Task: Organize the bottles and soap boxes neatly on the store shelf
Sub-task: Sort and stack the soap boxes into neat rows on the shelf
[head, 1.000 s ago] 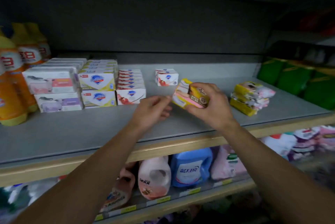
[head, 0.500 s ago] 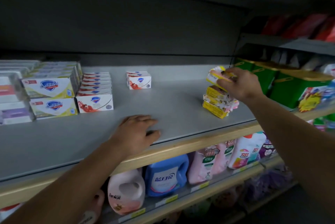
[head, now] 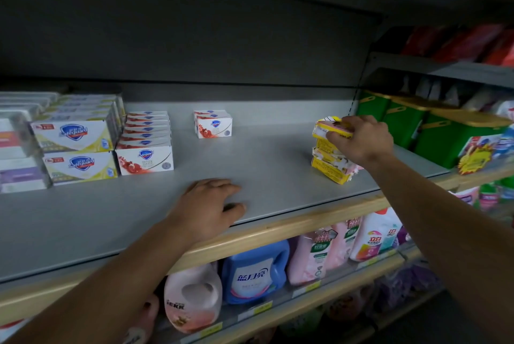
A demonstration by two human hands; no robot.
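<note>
One yellow soap pack (head: 332,128) pinched in right hand (head: 361,139), set atop yellow stack (head: 332,165) at right of frame.
Left hand (head: 207,204) relaxed, flat on grey shelf (head: 264,165) at lower centre, grasping nothing. Stack uneven and near shelf edge; likely to topple if released off-centre or nudged.

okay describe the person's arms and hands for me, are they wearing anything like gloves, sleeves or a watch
Both arms are bare as far as the frame shows: no sleeves reach the forearms. The left hand and the right hand have no gloves, and no watch, bracelet or ring shows on the visible sides. The dim light hides finer marks.
</note>
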